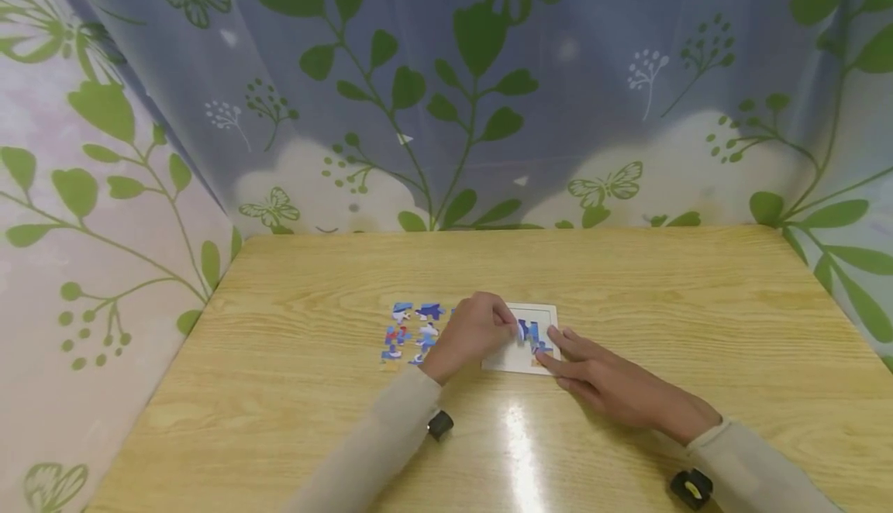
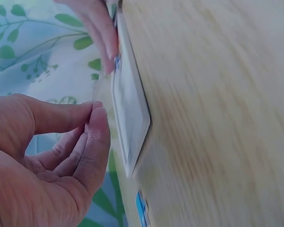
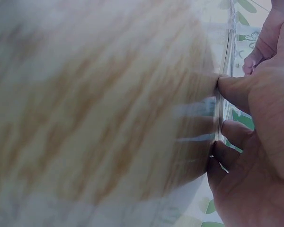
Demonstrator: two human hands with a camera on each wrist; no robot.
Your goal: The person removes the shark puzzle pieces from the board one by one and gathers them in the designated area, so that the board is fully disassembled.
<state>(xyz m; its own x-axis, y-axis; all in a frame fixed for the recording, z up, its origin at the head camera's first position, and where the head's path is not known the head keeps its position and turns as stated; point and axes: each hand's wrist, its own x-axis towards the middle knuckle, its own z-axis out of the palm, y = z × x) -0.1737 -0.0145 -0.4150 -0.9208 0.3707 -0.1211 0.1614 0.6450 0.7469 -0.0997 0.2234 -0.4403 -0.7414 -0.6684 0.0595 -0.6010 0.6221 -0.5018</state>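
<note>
A white puzzle board (image 1: 498, 363) lies on the table, with several blue joined puzzle pieces (image 1: 536, 333) at its right side. Between thumb and fingertips my left hand (image 1: 473, 335) pinches a puzzle piece (image 1: 520, 331) above the board; the left wrist view shows only the piece's thin edge (image 2: 95, 89). My right hand (image 1: 617, 387) rests at the board's right edge, its fingers extended, thumb and fingertips touching the board and the pieces near the lower right. In the right wrist view its fingers (image 3: 232, 132) meet the board's side.
Loose puzzle pieces (image 1: 398, 335) in blue, red and yellow lie in rows left of the board, partly hidden by my left hand. The wooden table (image 1: 293, 304) is backed by a leaf-patterned curtain (image 1: 418, 110). Dark wrist devices (image 1: 439, 425) sit under both sleeves.
</note>
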